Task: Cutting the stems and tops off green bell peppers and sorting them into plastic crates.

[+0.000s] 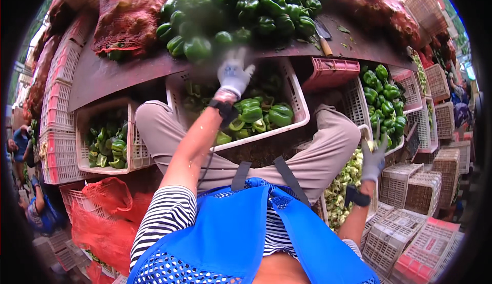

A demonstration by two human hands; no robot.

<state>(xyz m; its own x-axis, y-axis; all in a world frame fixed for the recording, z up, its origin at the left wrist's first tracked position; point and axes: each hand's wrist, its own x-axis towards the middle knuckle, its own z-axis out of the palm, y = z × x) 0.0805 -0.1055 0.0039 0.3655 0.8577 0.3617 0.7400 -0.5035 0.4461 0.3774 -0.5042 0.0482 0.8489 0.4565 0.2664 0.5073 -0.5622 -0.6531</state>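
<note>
My left hand [236,74], in a pale glove, reaches over the crate [303,111] between my knees, toward the near edge of the pile of green bell peppers [274,5]. Its thumb stands apart and its fingers are stretched out, partly blurred; nothing shows in it. Inside that crate lie more green bell peppers [251,114], some cut open. Off to the right, my right hand [374,160], in a grey glove, hangs with fingers spread above a crate of pale pepper cores [344,189]. A small pale bit [370,145] shows near its fingers. Another crate of whole green peppers [385,99] stands beside it.
On the dark table [128,74] are red mesh sacks [130,15] and a wooden-handled knife [325,43]. A crate of peppers [108,143] stands left of my knee, red netting [102,222] lower left. Stacked crates [405,233] fill the right side; people appear far left.
</note>
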